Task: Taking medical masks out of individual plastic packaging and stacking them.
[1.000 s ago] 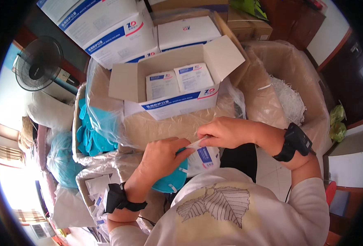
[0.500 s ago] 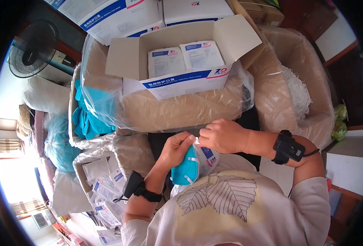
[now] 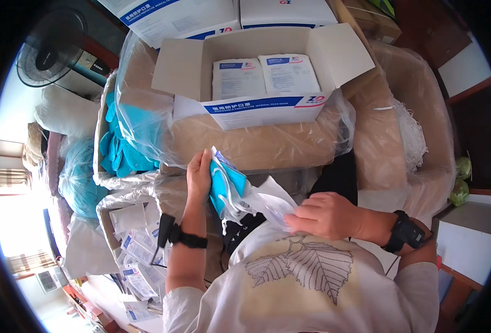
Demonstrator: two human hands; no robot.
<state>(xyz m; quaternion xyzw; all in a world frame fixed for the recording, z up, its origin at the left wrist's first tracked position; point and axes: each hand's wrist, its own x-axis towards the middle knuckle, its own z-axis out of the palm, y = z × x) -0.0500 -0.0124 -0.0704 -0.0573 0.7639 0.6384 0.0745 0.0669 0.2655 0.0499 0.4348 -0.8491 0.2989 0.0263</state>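
Note:
My left hand [image 3: 199, 173] is closed on a turquoise face mask [image 3: 221, 194], pinching it at its upper left edge, with a blue-and-white printed piece at the top. White straps hang loosely from the mask. My right hand [image 3: 327, 215] grips a thin white pouch [image 3: 275, 201] by its lower right end. The pouch stretches across to the mask and straps; whether any of the mask sits inside it, I cannot tell. Beyond both hands stands an open white carton [image 3: 267, 115] holding white printed packs [image 3: 291, 73].
A lined box of turquoise masks [image 3: 124, 149] stands at the left. Below it another box holds several flat printed pouches [image 3: 139, 244]. At the right, a plastic-lined box [image 3: 428, 111] contains white strands [image 3: 411, 139]. Closed cartons [image 3: 179, 19] rise behind, and a fan [image 3: 48, 53] is far left.
My hands have moved apart: the left up and leftward with the mask, the right down and rightward with the pouch. The straps now dangle loose, and the view has shifted slightly.

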